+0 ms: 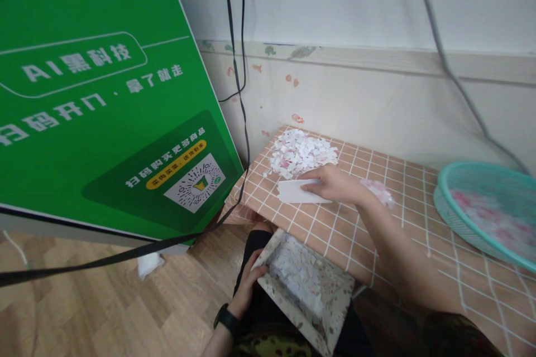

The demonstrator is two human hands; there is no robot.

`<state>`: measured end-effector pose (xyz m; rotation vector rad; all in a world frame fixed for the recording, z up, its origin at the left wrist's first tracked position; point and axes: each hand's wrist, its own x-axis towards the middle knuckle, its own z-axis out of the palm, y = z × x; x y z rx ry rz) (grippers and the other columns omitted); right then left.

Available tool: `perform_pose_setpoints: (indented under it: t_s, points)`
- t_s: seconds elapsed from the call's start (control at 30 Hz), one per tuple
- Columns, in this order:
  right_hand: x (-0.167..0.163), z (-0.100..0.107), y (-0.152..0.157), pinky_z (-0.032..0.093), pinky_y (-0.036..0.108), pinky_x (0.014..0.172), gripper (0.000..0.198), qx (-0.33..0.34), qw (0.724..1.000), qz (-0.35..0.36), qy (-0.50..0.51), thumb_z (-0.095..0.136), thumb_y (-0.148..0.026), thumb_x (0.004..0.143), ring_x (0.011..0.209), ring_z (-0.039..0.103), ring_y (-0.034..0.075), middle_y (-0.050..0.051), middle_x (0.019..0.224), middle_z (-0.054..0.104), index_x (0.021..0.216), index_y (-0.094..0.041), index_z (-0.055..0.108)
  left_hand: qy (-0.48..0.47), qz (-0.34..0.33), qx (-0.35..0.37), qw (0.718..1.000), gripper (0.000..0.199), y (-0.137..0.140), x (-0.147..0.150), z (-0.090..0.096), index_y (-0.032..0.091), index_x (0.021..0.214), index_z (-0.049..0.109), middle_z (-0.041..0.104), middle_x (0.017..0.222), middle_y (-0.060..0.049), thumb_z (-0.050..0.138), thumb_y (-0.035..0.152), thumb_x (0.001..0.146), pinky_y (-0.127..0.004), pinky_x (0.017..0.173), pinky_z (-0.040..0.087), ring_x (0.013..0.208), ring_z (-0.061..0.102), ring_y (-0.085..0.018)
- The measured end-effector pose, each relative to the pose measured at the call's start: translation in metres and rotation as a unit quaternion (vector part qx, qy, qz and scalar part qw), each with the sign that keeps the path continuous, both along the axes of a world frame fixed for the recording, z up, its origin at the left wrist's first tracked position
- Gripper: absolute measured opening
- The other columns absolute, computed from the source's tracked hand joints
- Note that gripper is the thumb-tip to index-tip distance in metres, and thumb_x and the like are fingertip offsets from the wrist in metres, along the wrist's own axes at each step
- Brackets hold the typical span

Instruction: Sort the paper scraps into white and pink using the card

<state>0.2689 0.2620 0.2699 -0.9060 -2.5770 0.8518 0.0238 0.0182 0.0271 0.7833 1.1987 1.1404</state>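
Note:
My left hand [250, 274], with a dark watch on its wrist, grips the near left corner of a speckled grey tray [290, 308]. The tray rests tilted over my lap, below the table edge, and holds small pale paper-like scraps. Above the table, my right hand [335, 183] pinches a flat white card [293, 192] between thumb and fingers. Just beyond the card lies a heap of white and pinkish scraps [301, 152]. A smaller pink-and-white pile [379, 192] sits right of my right hand, partly hidden by the forearm.
The table has a brown cloth with white grid lines [330, 228]. A teal mesh basket [443, 206] with pinkish-white contents stands at the right. At left rises a green cabinet panel [125, 178]. A black cable [245, 139] hangs across the table's left corner. A wall closes the back.

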Motion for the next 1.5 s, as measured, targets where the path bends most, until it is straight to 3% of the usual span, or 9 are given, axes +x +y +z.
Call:
perform_pose_setpoints:
  t_s: [0.33, 0.63, 1.27, 1.5]
  points:
    - [0.015, 0.006, 0.006, 0.05, 0.033, 0.078, 0.029, 0.012, 1.0, -0.018, -0.018, 0.06, -0.021, 0.084, 0.087, 0.071, 0.022, 0.005, 0.1, 0.079, 0.106, -0.022, 0.079, 0.004, 0.002, 0.008, 1.0, 0.044, 0.0, 0.0, 0.001, 0.021, 0.125, 0.062, 0.07, 0.115, -0.007, 0.058, 0.039, 0.085, -0.044, 0.098, 0.04, 0.112, 0.058, -0.035]
    - [0.023, 0.005, 0.013, 0.047, 0.03, 0.072, 0.025, 0.046, 0.998, -0.037, -0.036, 0.059, -0.022, 0.085, 0.079, 0.069, 0.02, 0.004, 0.091, 0.079, 0.099, -0.022, 0.079, 0.004, 0.005, 0.013, 1.0, 0.046, 0.0, 0.0, -0.005, 0.02, 0.126, 0.061, 0.07, 0.117, -0.008, 0.058, 0.038, 0.084, -0.046, 0.102, 0.039, 0.116, 0.057, -0.037]
    - [0.004, -0.007, 0.007, 0.049, 0.032, 0.08, 0.027, 0.074, 0.996, -0.053, -0.007, 0.059, -0.02, 0.088, 0.089, 0.071, 0.022, 0.007, 0.101, 0.079, 0.107, -0.02, 0.078, 0.002, 0.001, 0.009, 1.0, 0.045, 0.0, 0.0, 0.001, 0.02, 0.125, 0.063, 0.07, 0.118, -0.008, 0.059, 0.038, 0.084, -0.044, 0.1, 0.04, 0.114, 0.057, -0.035]
    - [0.006, -0.004, 0.006, 0.049, 0.03, 0.078, 0.026, 0.044, 0.999, -0.031, 0.006, 0.058, -0.021, 0.088, 0.085, 0.07, 0.019, 0.005, 0.098, 0.079, 0.106, -0.02, 0.078, 0.011, 0.008, 0.006, 1.0, 0.047, 0.0, 0.0, 0.0, 0.019, 0.124, 0.063, 0.07, 0.116, -0.009, 0.06, 0.042, 0.083, -0.045, 0.099, 0.04, 0.113, 0.058, -0.037]
